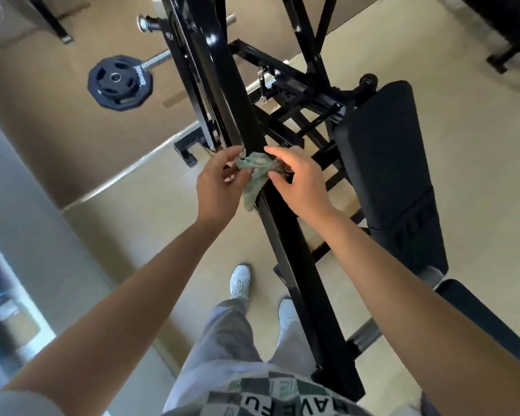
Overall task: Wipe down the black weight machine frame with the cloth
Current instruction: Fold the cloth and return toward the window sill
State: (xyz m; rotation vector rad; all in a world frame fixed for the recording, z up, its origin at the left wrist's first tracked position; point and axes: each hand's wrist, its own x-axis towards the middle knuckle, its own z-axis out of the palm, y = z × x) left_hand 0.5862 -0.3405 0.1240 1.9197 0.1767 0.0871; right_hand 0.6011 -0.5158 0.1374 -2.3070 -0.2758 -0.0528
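Cloth wrapped on the frame upright, both hands engaged.
I see the crumpled pale-green cloth [257, 175] draped over the glossy black steel frame post [222, 94]; my left hand [219, 181] pinches one side, my right hand [297, 181] presses the other with fingers loosely curled, probably to wipe several faces together.

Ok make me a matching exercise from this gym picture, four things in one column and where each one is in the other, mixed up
Things:
1. cloth
2. weight plate
3. padded bench
4. white shoes

Places:
A. on the floor, below the arms
B. right of the frame post
C. on a bar end, upper left
D. bunched against the post, between left hand and right hand

Pairs: 1-D, 2-C, 3-B, 4-A
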